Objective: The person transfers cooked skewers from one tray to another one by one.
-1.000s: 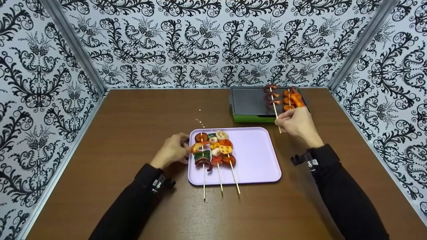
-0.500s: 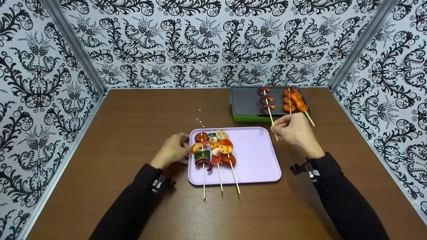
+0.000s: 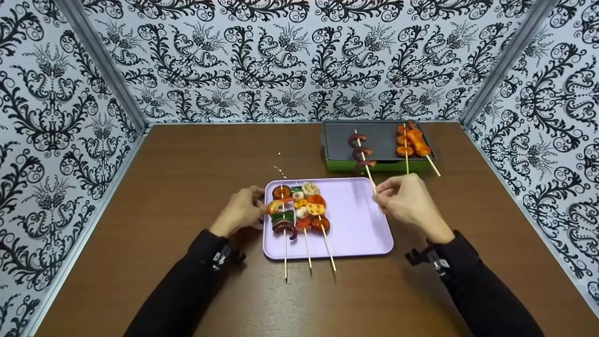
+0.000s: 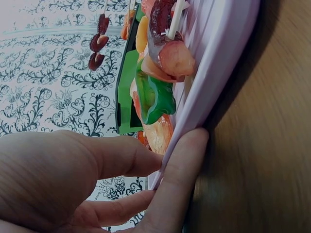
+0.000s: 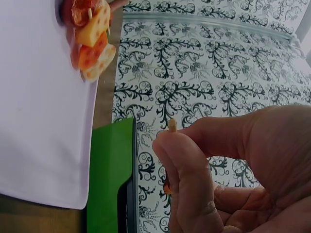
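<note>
Right hand (image 3: 406, 200): fingers pinch dark-red skewer (image 3: 362, 153), shifted from grill (image 3: 337, 140) toward tray (image 3: 358, 229). Left hand (image 3: 241, 211): fingers pinch tray edge. Carry looks partway; skewer not yet down.

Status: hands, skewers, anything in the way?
Right hand pinches dark-red skewer by its stick, raised.
Left hand pinches lilac tray by its rim.
Three skewers on tray, two on grill.
Nothing visible blocking tray's right side.
</note>
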Motion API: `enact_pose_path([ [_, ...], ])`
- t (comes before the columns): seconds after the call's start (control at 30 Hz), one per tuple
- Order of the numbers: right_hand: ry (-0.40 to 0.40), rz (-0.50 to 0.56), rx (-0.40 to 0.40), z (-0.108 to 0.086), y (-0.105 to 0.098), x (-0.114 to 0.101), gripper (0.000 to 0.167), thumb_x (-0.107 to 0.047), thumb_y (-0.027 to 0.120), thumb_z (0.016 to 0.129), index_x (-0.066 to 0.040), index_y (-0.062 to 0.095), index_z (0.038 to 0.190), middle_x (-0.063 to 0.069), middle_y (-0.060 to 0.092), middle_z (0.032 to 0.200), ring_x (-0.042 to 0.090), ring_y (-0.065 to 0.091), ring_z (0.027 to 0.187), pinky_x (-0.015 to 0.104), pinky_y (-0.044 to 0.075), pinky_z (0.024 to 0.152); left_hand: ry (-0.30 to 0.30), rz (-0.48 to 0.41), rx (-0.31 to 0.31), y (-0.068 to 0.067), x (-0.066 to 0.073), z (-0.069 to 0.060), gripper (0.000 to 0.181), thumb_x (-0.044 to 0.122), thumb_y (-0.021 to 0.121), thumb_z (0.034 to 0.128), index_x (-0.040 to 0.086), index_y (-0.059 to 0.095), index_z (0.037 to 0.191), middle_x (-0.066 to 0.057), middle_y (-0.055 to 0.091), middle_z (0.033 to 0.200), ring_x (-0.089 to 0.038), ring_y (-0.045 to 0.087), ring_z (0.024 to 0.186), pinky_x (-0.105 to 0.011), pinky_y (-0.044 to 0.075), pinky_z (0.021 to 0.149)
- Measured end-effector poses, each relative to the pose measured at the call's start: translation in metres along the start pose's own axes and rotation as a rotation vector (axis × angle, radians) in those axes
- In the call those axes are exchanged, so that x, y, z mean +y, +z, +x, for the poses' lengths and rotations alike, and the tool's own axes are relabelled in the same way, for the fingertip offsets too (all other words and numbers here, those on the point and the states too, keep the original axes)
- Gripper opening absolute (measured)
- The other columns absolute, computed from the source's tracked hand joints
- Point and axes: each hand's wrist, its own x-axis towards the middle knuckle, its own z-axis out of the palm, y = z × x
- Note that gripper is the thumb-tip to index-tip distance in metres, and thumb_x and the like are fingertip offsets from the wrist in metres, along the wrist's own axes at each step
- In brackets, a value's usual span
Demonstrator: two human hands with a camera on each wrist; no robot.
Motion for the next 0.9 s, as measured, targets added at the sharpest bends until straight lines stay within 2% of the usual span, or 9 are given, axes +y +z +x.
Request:
enact_pose_path([
  [0.4, -0.028, 0.034, -0.055, -0.026, 0.018, 0.000, 0.008, -0.009, 0.079, 0.088, -0.003, 0.076, 0.092, 0.007, 0.073, 0.075, 0.022, 0.072, 0.060, 0.030, 0.065, 0.053, -0.011, -0.007, 0.000, 0.002, 0.000, -0.002, 0.054, -0.007, 0.066, 0.0947, -0.001, 0.052, 0.147, -0.020, 0.063, 0.104, -0.029, 0.071, 0.079, -0.039, 0.069, 0.059],
  [0.67, -0.026, -0.019, -0.082, -0.038, 0.029, 0.004, 0.004, -0.011, 0.079, 0.086, -0.008, 0.077, 0.088, 0.002, 0.070, 0.070, 0.017, 0.069, 0.055, 0.024, 0.056, 0.046, -0.011, -0.012, 0.004, 0.002, 0.001, 0.000, 0.056, -0.008, 0.066, 0.0934, -0.001, 0.052, 0.147, -0.020, 0.062, 0.103, -0.029, 0.071, 0.078, -0.040, 0.069, 0.060],
  [0.9, -0.009, -0.043, -0.109, -0.045, 0.037, 0.005, 0.004, -0.011, 0.080, 0.086, -0.010, 0.077, 0.088, 0.001, 0.069, 0.072, 0.015, 0.069, 0.054, 0.023, 0.056, 0.046, 0.014, 0.000, 0.012, 0.001, -0.002, 0.001, 0.056, -0.007, 0.068, 0.0911, -0.002, 0.054, 0.145, -0.018, 0.063, 0.100, -0.028, 0.071, 0.075, -0.040, 0.069, 0.057],
])
